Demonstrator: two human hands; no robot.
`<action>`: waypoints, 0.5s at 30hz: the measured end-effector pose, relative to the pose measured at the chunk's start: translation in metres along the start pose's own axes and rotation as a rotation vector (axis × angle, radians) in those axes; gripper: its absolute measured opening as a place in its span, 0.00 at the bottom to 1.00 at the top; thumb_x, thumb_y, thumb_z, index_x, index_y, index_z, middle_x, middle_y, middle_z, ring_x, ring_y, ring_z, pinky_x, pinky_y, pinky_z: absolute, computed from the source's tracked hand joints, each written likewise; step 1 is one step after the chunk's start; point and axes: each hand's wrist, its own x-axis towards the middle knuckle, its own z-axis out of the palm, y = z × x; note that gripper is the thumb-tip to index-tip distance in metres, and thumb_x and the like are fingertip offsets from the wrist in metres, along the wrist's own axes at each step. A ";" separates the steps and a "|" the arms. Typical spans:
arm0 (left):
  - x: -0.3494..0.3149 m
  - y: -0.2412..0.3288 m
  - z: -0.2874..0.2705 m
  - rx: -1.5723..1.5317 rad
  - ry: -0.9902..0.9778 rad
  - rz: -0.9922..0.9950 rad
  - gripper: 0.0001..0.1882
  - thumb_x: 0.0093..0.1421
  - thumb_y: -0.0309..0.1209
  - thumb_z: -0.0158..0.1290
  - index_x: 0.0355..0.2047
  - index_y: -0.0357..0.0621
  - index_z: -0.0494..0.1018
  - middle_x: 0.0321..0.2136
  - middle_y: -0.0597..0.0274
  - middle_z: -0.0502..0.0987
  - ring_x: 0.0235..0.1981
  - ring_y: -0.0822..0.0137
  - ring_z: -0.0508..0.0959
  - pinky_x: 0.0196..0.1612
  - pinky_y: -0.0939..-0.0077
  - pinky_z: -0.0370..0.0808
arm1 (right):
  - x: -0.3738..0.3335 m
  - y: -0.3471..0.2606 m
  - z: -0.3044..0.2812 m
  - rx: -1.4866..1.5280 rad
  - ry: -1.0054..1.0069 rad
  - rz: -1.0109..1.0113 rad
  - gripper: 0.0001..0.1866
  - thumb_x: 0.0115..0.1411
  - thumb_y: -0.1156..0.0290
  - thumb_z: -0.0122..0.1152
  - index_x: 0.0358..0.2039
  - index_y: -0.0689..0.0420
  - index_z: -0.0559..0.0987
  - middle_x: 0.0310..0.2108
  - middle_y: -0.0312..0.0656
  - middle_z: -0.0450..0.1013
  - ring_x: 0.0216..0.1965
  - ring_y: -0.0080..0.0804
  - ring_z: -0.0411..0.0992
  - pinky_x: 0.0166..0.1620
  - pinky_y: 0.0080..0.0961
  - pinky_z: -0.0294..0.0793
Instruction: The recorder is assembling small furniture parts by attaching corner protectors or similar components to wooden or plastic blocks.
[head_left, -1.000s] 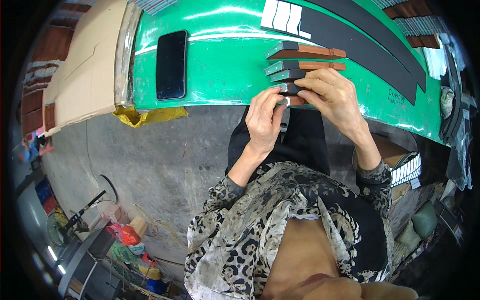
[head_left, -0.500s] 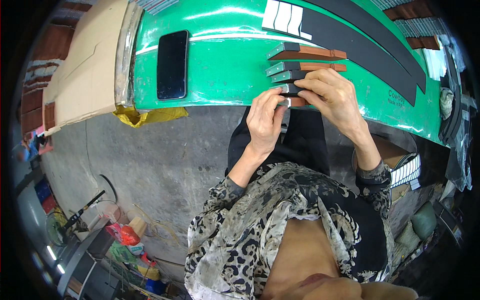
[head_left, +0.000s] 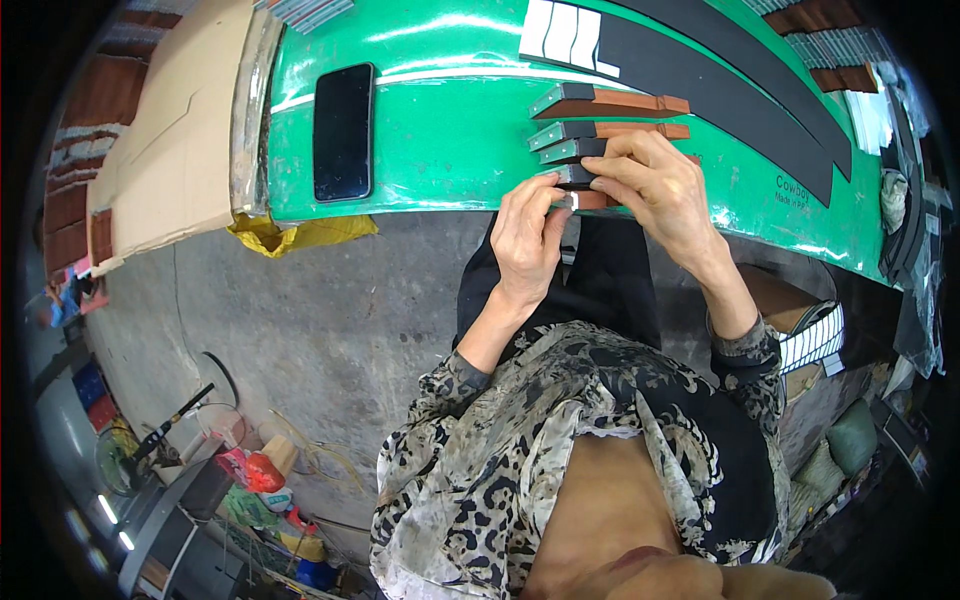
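My left hand [head_left: 525,230] and my right hand [head_left: 655,185] meet at the green table's near edge. Thumb and fingers of both are pinched on a small brown strip [head_left: 592,200] with a pale white end. The left fingers are at that white end, the right ones at the brown part; the fingers hide much of it. Just beyond lie several brown strips with black ends bearing small shiny dots, among them the farthest strip [head_left: 625,103] and the one below it [head_left: 630,130]. Nearer black ends [head_left: 572,150] are partly covered by my right hand.
A black phone [head_left: 343,132] lies on the green tabletop [head_left: 450,140] to the left. Long black curved strips [head_left: 720,105] and a white sheet [head_left: 570,35] with wavy lines lie at the far right. Cardboard [head_left: 170,130] and a yellow bag [head_left: 300,235] sit at the left edge.
Both hands keep their pinch on the brown strip, with hardly any movement. The whole view has shifted very slightly.
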 end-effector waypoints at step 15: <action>0.003 0.003 -0.001 0.040 -0.032 -0.024 0.15 0.48 0.16 0.57 0.37 0.37 0.70 0.38 0.51 0.76 0.39 0.55 0.76 0.42 0.68 0.72 | -0.019 0.002 -0.003 -0.041 0.056 -0.029 0.17 0.44 0.80 0.59 0.38 0.54 0.79 0.35 0.36 0.74 0.35 0.34 0.72 0.31 0.28 0.74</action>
